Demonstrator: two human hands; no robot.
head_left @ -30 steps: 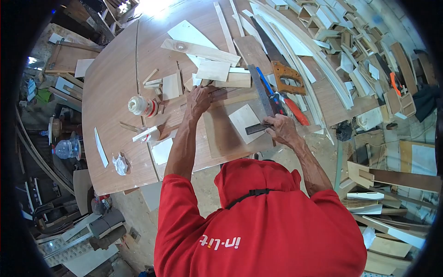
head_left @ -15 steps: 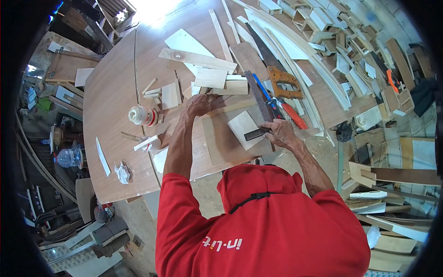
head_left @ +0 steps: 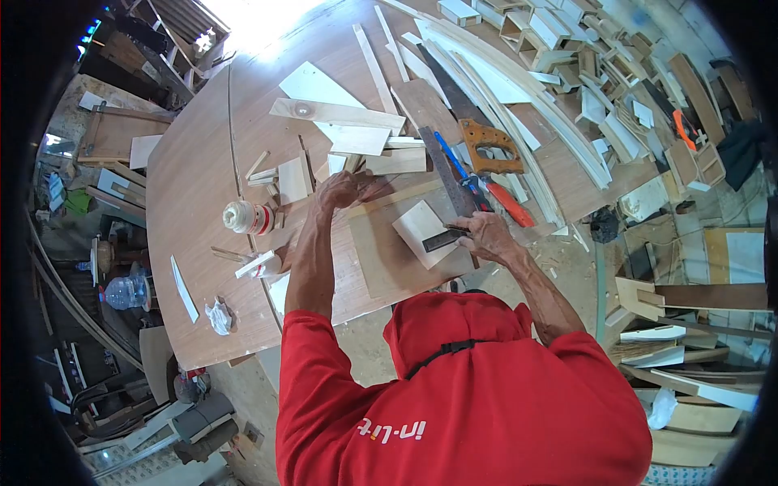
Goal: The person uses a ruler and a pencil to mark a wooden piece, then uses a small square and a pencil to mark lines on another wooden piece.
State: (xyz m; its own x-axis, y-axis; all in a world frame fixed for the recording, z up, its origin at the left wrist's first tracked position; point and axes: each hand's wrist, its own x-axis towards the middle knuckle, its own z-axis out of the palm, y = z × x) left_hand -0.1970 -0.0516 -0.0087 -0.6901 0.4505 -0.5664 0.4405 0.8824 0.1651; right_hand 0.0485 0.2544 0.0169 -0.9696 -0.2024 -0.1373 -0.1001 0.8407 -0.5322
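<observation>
My right hand grips a try square by its stock. Its dark blade lies across a pale square wooden piece, which rests askew on a larger flat board. Beyond the board's far left corner, my left hand has its fingers curled, and what they hold, if anything, is hidden. Close to its fingertips are small wood offcuts, a pale block and a thin rectangular panel. A long dark straight bar lies beyond my right hand.
A handsaw and red-handled tool lie to the right, near long curved strips. On the left stand a white-topped jar and a small container with sticks. Stacked wooden pieces fill the far right.
My left hand has drawn slightly back toward me from the panel and block. The try square remains in my right hand over the square piece. The whole view has shifted a little.
</observation>
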